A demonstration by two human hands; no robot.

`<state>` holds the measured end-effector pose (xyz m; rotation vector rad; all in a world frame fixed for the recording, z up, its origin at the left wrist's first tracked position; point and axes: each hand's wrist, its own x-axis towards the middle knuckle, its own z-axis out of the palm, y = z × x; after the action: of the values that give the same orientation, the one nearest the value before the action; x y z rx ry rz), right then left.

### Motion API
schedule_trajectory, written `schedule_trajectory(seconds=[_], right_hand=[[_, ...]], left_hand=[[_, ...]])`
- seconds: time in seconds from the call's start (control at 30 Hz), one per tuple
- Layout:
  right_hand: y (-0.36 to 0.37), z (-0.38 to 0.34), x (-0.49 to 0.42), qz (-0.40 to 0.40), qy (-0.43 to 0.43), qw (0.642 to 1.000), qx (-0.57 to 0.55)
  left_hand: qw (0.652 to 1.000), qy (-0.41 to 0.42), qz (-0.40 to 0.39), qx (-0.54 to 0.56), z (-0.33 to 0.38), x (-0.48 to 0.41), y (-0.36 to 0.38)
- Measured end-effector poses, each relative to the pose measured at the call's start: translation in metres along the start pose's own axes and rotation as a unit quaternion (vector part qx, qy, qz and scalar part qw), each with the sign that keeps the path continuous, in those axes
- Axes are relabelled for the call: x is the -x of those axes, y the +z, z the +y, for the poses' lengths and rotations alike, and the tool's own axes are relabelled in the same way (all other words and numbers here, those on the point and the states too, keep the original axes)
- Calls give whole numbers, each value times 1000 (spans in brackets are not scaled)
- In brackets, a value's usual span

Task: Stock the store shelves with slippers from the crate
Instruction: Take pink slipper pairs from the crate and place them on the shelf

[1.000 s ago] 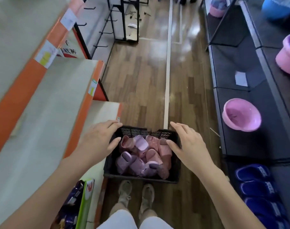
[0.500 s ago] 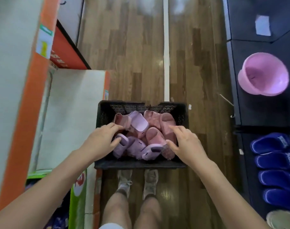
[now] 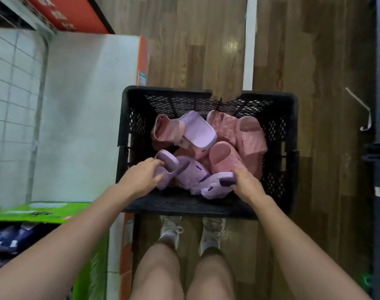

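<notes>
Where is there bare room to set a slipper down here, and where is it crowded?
Free: the white shelf board left of the crate, between wire grid and orange edge, beyond the green box; also wood floor past the crate. Crowded: inside the crate, piled slippers, left hand and right hand each gripping one.

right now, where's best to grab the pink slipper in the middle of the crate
Grip the pink slipper by its upper band, coming from above: the foot opening faces up and nothing lies on it.
</notes>
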<state>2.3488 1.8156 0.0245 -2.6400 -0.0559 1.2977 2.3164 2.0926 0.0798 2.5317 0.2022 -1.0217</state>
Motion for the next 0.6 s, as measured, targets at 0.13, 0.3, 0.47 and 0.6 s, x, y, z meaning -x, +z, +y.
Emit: schedule_trajectory(seconds=[0.13,0.3,0.47,0.6], right_hand=[[13,6,-11,59,10,998,-27],[-4,-2,1,108,-59,991,-54],[-22,-12,-1,140,-94,984,-54],[-22,-20,-7,153,-104,982,-48]], left_hand=[[1000,-21,0,9,-21,-8,16],[997,-48,5,52,-37,-11,27],[994,-50,11,92,-43,-32,30],[987,-64,16,143,-47,-61,34]])
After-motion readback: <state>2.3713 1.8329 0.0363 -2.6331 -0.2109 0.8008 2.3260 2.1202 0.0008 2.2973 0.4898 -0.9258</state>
